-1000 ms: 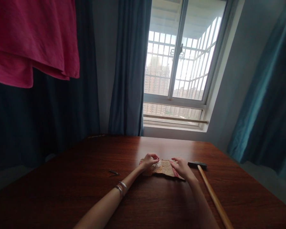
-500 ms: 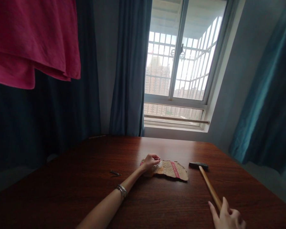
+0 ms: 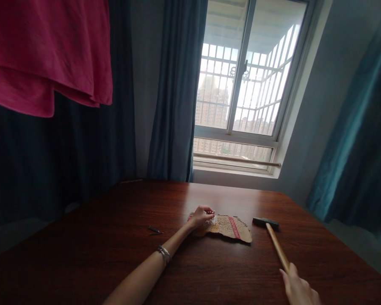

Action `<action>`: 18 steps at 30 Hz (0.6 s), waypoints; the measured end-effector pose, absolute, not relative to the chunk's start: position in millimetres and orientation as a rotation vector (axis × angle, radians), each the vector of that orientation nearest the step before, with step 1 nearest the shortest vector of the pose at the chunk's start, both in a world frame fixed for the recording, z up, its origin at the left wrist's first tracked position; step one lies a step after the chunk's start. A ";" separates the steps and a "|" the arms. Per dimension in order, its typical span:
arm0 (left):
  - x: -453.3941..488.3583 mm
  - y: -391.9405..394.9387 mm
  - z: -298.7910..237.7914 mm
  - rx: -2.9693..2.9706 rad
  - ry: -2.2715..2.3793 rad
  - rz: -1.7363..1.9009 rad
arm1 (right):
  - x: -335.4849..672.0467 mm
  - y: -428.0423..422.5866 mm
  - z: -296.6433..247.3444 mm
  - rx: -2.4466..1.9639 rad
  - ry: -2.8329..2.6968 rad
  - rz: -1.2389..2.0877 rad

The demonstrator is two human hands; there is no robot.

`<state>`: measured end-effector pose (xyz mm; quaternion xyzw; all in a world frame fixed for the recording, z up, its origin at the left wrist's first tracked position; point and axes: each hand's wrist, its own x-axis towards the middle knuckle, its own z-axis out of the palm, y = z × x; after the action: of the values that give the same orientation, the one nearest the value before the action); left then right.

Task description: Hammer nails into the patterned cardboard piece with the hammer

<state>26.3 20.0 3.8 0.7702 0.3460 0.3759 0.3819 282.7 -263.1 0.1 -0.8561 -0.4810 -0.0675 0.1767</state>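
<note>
A ragged piece of tan cardboard (image 3: 228, 228) with small holes and a pink stripe lies on the dark wooden table (image 3: 114, 254). My left hand (image 3: 200, 215) rests on its left end, fingers pinched on something small I cannot make out. A hammer (image 3: 271, 237) with a dark head and long wooden handle lies to the right of the cardboard. My right hand (image 3: 298, 288) is wrapped round the near end of that handle at the lower right.
A small dark metal tool (image 3: 153, 230) lies on the table left of my left arm. A window (image 3: 241, 84) with blue curtains (image 3: 174, 93) stands beyond the table's far edge. A red cloth (image 3: 47, 51) hangs at upper left.
My right hand left the cardboard's right end, drew back toward me and closed on the hammer's handle. My left hand stayed pinched at the cardboard's left end.
</note>
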 end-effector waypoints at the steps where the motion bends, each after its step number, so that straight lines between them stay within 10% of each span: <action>1: 26.3 19.9 4.2 1.970 0.890 0.951 | 285.6 -262.5 2.7 -2.401 -1.330 -0.129; 18: 25.2 18.0 7.0 2.021 0.921 0.908 | 185.1 -252.2 70.0 -1.254 -0.666 1.311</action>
<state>25.2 18.0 7.0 0.7850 0.3577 0.3526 0.3625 185.1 -252.2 70.0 -0.5338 -0.2834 0.5583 0.5684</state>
